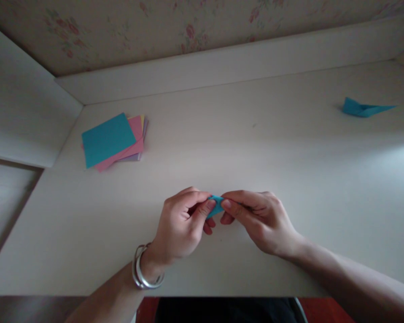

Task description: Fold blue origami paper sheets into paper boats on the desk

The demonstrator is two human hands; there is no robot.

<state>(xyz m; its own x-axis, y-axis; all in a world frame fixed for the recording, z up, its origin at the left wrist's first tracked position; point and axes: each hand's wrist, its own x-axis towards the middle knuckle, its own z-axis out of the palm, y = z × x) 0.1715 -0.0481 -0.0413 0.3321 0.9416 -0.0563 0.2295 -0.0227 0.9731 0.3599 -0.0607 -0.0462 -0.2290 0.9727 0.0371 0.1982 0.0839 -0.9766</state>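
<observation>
One small, folded piece of blue paper (217, 207) shows on my feed, held just above the smooth white tabletop (272, 152). I see the left hand (183, 220) with thumb and forefinger clamped on its left side, the right hand (262, 220) pinching its right. Shiny rounded silver bangles (139, 271) circle the left wrist. Farther left I make out a fanned stack of flat, matte colored paper (109, 141), blue uppermost; far right lies a pointed, creased blue paper shape (362, 110).
</observation>
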